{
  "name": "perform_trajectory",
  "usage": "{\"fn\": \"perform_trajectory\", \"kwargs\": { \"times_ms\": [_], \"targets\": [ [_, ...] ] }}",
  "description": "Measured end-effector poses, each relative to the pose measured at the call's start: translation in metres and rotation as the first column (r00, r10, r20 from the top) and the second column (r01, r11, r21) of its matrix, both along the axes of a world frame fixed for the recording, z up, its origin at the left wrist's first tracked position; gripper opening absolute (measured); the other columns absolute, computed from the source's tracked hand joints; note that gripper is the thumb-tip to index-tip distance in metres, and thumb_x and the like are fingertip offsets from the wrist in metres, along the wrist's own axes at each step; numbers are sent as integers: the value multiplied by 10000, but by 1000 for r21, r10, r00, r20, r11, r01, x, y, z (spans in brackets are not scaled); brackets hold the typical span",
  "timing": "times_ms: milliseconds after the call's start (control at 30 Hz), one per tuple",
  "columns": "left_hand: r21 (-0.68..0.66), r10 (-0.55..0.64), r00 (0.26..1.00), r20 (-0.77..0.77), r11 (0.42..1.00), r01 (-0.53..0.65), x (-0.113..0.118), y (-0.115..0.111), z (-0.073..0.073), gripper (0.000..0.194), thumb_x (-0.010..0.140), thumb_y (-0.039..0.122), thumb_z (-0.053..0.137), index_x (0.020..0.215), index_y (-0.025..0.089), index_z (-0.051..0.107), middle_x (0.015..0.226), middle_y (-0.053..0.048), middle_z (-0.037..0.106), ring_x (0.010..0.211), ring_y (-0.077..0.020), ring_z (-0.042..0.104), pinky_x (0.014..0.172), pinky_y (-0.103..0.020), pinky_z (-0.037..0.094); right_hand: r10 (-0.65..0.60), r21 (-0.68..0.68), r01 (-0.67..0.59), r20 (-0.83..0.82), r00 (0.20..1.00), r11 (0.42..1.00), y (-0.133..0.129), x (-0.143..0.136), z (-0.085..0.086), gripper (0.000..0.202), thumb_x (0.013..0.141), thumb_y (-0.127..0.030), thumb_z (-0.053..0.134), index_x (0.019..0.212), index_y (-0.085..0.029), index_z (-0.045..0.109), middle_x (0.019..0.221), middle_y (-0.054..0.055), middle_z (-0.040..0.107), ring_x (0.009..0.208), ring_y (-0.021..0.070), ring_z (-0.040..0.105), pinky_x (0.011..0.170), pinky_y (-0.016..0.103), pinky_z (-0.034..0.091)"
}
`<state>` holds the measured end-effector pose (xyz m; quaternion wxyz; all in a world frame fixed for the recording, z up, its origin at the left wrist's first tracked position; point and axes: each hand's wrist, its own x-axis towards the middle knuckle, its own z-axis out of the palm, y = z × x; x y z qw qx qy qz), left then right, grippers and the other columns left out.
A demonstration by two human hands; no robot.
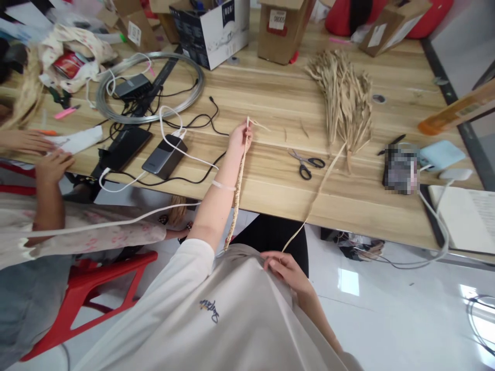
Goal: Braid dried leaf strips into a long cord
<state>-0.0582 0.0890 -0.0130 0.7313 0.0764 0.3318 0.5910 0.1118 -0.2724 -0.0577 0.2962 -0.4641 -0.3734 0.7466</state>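
My left hand (242,135) is stretched out over the table, its fingers closed around the upper end of a braided straw cord (238,193). Loose strands stick out past the fingertips, and the cord hangs down along my forearm toward my lap. At my waist, my right hand (288,269) is curled in front of my shirt, with a long straw strip (320,190) running into its fingers. That strip reaches up to a bundle of dried straw leaves (344,103) lying on the table. Black-handled scissors (307,164) lie open between the cord and the bundle.
Left on the wooden table (266,180) are a wire coil (101,100), black cables and a power brick (164,157). Cardboard boxes (284,31) line the back. A notebook (464,216) and a blue device (442,154) lie right. Another person's hands (54,164) work at left.
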Motion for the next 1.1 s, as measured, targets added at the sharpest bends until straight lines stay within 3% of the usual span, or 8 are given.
{"fn": "perform_trajectory", "kwargs": {
  "times_ms": [67,233,400,567,700,867,967,1100],
  "targets": [
    [10,37,998,-55,999,-36,0,0,-1,248,870,12,401,952,132,601,651,23,592,438,12,454,393,-63,322,99,25,-98,-45,994,995,7,1,6,417,800,-536,565,871,-146,695,475,-20,542,355,43,245,375,212,181],
    [90,-70,977,-202,992,89,11,-6,-1,190,786,18,562,904,143,640,741,4,660,506,-8,525,440,-95,377,-5,183,39,-182,983,982,35,5,25,669,889,-625,283,640,-137,668,321,-72,233,322,57,180,395,233,182],
    [120,-84,932,-352,984,134,23,-15,0,310,694,54,658,982,165,635,735,17,660,446,-3,474,374,-105,297,-27,409,42,-44,999,912,82,10,60,737,885,-660,150,780,-146,667,575,19,462,550,123,424,534,277,333],
    [157,-126,845,-520,958,240,36,-29,6,203,666,45,622,855,115,606,739,-15,656,448,-18,480,356,-117,284,-129,516,14,188,974,857,134,11,86,579,900,-610,278,717,-156,587,516,-51,284,484,88,278,506,252,265],
    [78,-246,792,-559,935,346,43,-34,12,96,743,131,614,799,146,537,696,-11,643,373,0,383,330,-105,188,-172,526,6,268,948,850,169,8,85,516,865,-615,370,685,-162,537,493,-56,341,467,73,317,488,222,273],
    [-52,-515,696,-500,820,570,46,-33,14,284,791,407,631,797,133,557,740,-75,666,332,22,277,319,-115,105,69,503,-342,484,872,794,173,-10,84,614,907,-595,260,541,-160,492,487,-19,437,483,80,401,536,226,335],
    [-17,-601,636,-483,733,680,43,-34,16,345,779,451,637,874,124,580,853,-132,689,343,32,248,324,-117,98,208,434,-635,697,686,639,161,-24,90,630,938,-531,248,519,-147,521,510,26,509,504,101,431,557,252,329],
    [-29,-702,473,-532,573,819,39,-41,20,426,708,390,729,1006,135,564,868,-174,697,363,30,248,351,-122,121,296,363,-810,798,525,460,144,-41,97,559,944,-468,310,645,-131,641,659,73,622,618,135,515,589,253,337]
  ]
}}
